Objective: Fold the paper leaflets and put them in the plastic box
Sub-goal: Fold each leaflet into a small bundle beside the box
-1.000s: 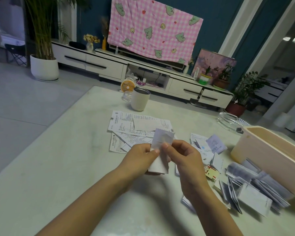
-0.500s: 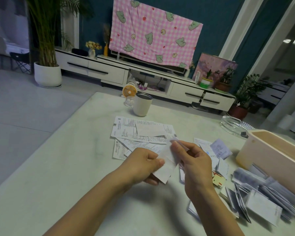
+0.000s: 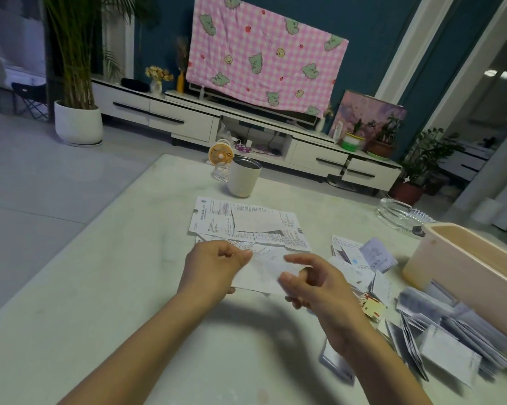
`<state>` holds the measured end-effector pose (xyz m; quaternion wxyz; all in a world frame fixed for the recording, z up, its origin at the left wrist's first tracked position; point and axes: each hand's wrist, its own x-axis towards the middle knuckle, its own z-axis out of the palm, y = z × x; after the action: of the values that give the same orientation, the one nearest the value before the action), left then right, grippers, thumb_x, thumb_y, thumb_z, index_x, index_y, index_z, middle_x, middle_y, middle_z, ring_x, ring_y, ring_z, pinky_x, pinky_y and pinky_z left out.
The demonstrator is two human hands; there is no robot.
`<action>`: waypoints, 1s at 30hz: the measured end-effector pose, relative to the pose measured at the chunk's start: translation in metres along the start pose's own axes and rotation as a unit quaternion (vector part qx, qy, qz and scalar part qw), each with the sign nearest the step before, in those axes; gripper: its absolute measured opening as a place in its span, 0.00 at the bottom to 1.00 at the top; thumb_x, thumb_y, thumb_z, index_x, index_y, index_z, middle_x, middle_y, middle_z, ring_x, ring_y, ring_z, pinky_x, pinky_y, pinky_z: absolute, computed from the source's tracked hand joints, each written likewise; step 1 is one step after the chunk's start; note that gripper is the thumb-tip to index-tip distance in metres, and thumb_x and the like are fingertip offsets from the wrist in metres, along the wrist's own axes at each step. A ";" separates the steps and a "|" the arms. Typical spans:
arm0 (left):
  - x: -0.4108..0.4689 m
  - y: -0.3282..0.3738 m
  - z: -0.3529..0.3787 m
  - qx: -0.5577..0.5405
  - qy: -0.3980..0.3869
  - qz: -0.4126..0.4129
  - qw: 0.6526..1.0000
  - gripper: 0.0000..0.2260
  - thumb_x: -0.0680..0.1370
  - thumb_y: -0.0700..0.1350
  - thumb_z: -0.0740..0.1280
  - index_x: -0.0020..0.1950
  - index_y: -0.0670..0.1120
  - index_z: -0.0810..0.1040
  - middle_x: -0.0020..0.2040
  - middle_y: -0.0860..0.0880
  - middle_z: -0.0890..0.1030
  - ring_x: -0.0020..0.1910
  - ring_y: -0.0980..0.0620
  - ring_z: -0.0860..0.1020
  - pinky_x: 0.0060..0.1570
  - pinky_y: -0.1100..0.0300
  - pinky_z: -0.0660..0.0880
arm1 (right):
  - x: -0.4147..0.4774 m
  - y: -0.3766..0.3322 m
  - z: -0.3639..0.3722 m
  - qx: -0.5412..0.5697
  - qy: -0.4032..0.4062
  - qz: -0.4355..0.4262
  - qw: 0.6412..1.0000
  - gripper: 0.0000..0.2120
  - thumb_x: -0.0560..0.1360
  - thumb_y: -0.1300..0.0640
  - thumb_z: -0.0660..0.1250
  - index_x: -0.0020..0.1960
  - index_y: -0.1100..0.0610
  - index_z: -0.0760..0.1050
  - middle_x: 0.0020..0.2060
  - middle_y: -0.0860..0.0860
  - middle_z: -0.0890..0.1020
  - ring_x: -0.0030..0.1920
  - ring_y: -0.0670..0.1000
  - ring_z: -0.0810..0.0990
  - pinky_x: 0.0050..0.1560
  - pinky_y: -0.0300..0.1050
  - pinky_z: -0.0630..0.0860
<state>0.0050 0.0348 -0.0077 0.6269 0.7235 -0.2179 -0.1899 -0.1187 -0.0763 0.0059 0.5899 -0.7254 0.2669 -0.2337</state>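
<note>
The left hand pinches the left edge of a white leaflet held above the table, while the right hand hovers with loosely spread fingers over its right end. Beyond the hands lie unfolded printed sheets; right of the right hand, folded leaflets are heaped against a pink plastic box.

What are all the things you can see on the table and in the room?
leaflet being folded: one, white, between the hands
flat leaflets: several, white with print, table middle
folded leaflets: a heap, white-grey, table right, beside the box
plastic box: one, pale pink, table right
cup: one, cream, far table edge
glass dish: one, clear, behind the box
small fan: one, orange, behind the cup
checked cloth: one, pink, over the cabinet
potted palm: one, white pot, left
left hand: pinching the leaflet
right hand: fingers open, at the leaflet
</note>
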 end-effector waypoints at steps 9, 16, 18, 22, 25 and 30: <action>-0.004 -0.004 -0.011 0.019 -0.088 -0.009 0.996 0.06 0.76 0.35 0.65 0.42 0.43 0.78 0.36 0.45 0.81 0.27 0.55 0.79 0.25 0.64 0.76 | -0.004 0.004 -0.009 -0.046 0.045 -0.016 0.998 0.06 0.73 0.67 0.68 0.38 0.62 0.78 0.23 0.49 0.74 0.22 0.46 0.72 0.25 0.36 0.68; 0.000 -0.010 -0.008 0.016 -0.045 -0.070 0.996 0.05 0.76 0.36 0.63 0.48 0.45 0.75 0.40 0.46 0.83 0.33 0.51 0.80 0.35 0.59 0.77 | 0.016 -0.010 -0.082 -0.130 0.226 -0.072 0.963 0.02 0.74 0.65 0.67 0.47 0.63 0.76 0.30 0.56 0.77 0.24 0.46 0.72 0.25 0.38 0.66; -0.001 -0.011 -0.003 0.025 -0.053 -0.082 0.995 0.06 0.75 0.37 0.64 0.49 0.46 0.75 0.40 0.47 0.83 0.34 0.51 0.80 0.37 0.58 0.77 | 0.025 -0.012 -0.100 -0.149 0.236 -0.049 0.959 0.09 0.75 0.65 0.66 0.54 0.60 0.71 0.35 0.59 0.78 0.28 0.51 0.74 0.27 0.42 0.68; -0.006 -0.011 0.008 0.037 -0.074 -0.094 0.992 0.06 0.75 0.38 0.65 0.51 0.46 0.74 0.43 0.46 0.82 0.36 0.51 0.81 0.40 0.55 0.78 | 0.043 0.012 -0.112 -0.370 0.174 0.068 0.910 0.07 0.71 0.60 0.70 0.47 0.58 0.73 0.41 0.56 0.80 0.34 0.51 0.76 0.32 0.42 0.71; -0.006 -0.009 0.008 0.040 -0.074 -0.096 0.992 0.05 0.76 0.38 0.65 0.50 0.45 0.74 0.44 0.46 0.82 0.37 0.52 0.81 0.44 0.52 0.79 | 0.048 0.028 -0.111 -0.499 0.136 0.132 0.846 0.08 0.67 0.54 0.72 0.39 0.54 0.73 0.38 0.51 0.80 0.41 0.52 0.77 0.43 0.45 0.75; -0.003 -0.008 0.004 0.035 -0.057 -0.105 0.992 0.05 0.76 0.38 0.64 0.51 0.45 0.75 0.44 0.46 0.82 0.36 0.51 0.80 0.39 0.56 0.78 | 0.047 0.027 -0.102 -0.533 0.123 0.137 0.826 0.09 0.69 0.52 0.70 0.44 0.55 0.73 0.43 0.53 0.79 0.44 0.53 0.77 0.39 0.43 0.70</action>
<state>0.0008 0.0344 -0.0160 0.5640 0.7522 -0.1825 -0.2878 -0.1530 -0.1866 0.0008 0.0995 -0.8482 0.5169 -0.0595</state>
